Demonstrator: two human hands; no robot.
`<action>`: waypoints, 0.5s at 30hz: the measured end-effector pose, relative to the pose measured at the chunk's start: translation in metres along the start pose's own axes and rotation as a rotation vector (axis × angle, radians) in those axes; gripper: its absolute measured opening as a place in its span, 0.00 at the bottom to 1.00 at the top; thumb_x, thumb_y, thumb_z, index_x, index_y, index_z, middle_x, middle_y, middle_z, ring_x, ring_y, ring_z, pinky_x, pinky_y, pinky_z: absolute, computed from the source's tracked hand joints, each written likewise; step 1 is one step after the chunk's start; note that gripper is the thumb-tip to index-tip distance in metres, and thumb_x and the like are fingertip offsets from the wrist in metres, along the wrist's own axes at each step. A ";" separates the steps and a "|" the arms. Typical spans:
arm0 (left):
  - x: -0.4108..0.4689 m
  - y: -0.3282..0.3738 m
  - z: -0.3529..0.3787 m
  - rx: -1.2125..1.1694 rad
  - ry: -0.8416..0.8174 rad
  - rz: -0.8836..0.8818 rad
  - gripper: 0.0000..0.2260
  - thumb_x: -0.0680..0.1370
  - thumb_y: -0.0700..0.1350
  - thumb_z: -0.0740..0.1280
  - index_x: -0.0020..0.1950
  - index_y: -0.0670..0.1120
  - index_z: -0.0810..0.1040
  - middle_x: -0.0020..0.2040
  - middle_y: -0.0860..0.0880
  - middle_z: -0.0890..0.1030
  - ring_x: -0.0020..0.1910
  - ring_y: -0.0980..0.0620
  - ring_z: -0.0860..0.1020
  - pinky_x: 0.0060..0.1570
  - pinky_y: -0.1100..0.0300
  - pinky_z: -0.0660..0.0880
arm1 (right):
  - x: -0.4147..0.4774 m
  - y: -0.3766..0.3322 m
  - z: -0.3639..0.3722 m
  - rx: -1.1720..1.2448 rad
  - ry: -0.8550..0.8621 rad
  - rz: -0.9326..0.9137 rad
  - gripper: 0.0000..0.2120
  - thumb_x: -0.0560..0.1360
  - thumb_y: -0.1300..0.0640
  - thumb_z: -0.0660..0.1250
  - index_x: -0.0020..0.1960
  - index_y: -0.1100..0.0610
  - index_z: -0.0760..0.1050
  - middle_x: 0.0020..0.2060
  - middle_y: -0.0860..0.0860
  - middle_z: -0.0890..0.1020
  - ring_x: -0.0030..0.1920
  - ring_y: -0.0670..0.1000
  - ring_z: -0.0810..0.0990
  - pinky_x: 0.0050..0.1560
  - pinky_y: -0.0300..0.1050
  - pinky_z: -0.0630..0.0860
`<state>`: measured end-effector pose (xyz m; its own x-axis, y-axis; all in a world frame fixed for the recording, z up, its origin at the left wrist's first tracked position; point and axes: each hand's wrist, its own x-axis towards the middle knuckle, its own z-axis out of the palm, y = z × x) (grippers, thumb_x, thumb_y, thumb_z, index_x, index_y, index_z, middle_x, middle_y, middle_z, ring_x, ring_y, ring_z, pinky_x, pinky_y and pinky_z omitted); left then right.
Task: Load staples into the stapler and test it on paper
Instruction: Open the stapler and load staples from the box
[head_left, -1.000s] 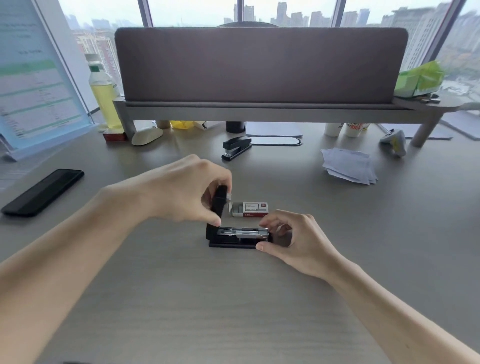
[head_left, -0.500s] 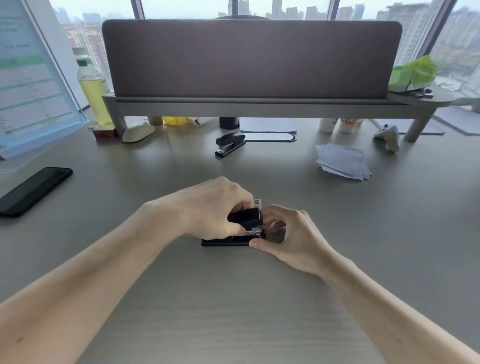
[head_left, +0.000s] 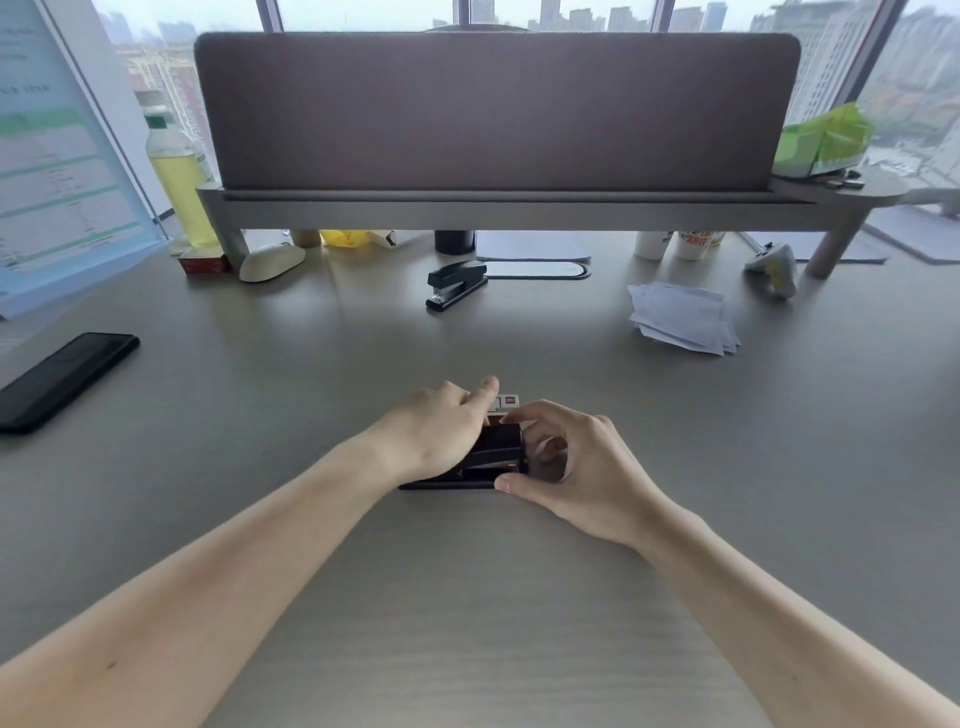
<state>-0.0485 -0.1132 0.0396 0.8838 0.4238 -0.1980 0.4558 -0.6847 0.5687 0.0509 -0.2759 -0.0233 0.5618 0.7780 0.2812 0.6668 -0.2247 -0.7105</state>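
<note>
Stapler (head_left: 496, 454) on desk (head_left: 467, 597), left hand (head_left: 441, 431) pressing top, right hand (head_left: 576, 467) gripping front

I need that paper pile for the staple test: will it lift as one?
Probably not: the paper pile looks like loose sheets with fanned edges, so it would likely slide apart. Being thin, it should flop if lifted by one corner.

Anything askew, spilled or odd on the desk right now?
Only the paper stack, far right: its sheets lie fanned and askew, not squared. The near stapler sits flat on the desk; nothing looks spilled.
</note>
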 end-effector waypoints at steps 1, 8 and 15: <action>0.001 0.000 0.006 0.021 0.015 -0.006 0.31 0.86 0.61 0.48 0.43 0.42 0.80 0.47 0.43 0.83 0.51 0.41 0.80 0.51 0.53 0.70 | 0.000 0.000 0.000 -0.002 0.002 0.001 0.24 0.68 0.48 0.83 0.61 0.45 0.81 0.43 0.40 0.86 0.45 0.44 0.84 0.51 0.36 0.79; 0.004 -0.001 0.024 0.163 0.135 -0.003 0.26 0.86 0.61 0.46 0.43 0.48 0.74 0.58 0.37 0.83 0.59 0.37 0.81 0.57 0.49 0.73 | 0.000 -0.001 -0.001 -0.013 -0.001 0.006 0.25 0.68 0.47 0.82 0.63 0.44 0.80 0.45 0.41 0.86 0.45 0.45 0.84 0.51 0.39 0.80; 0.005 -0.002 0.029 0.196 0.176 0.002 0.30 0.87 0.59 0.46 0.54 0.42 0.82 0.60 0.37 0.83 0.61 0.37 0.80 0.58 0.49 0.72 | 0.000 -0.002 -0.001 -0.015 -0.001 0.010 0.25 0.68 0.48 0.83 0.63 0.43 0.81 0.44 0.41 0.87 0.44 0.45 0.84 0.50 0.36 0.79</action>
<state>-0.0424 -0.1266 0.0145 0.8605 0.5074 -0.0452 0.4811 -0.7803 0.3996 0.0501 -0.2760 -0.0218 0.5680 0.7761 0.2739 0.6685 -0.2410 -0.7035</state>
